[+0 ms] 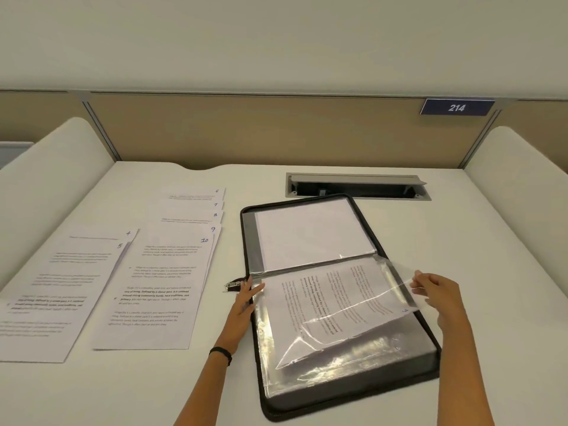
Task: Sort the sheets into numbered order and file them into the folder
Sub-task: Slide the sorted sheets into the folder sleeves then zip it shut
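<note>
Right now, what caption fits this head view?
Right hand pinches a clear sleeve over a printed sheet in the open folder; left hand presses its edge.

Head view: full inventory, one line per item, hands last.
black zip folder: 1, black, open on white desk, right of centre
clear plastic sleeve: 1, transparent, lifted over folder's near half
printed white sheet: 1, white, under lifted sleeve
white page: 1, white, folder's far half
loose numbered sheets 4 and 5: 2, white, desk far left
loose numbered sheets 6 to 10: 5, white, fanned, left of folder
blue 214 sign: 1, blue, beige partition top right
grey cable hatch: 1, grey, desk behind folder
black wristband: 1, black, left wrist
left hand: 1, flat on folder's left edge
right hand: 1, pinches sleeve's right edge
</note>
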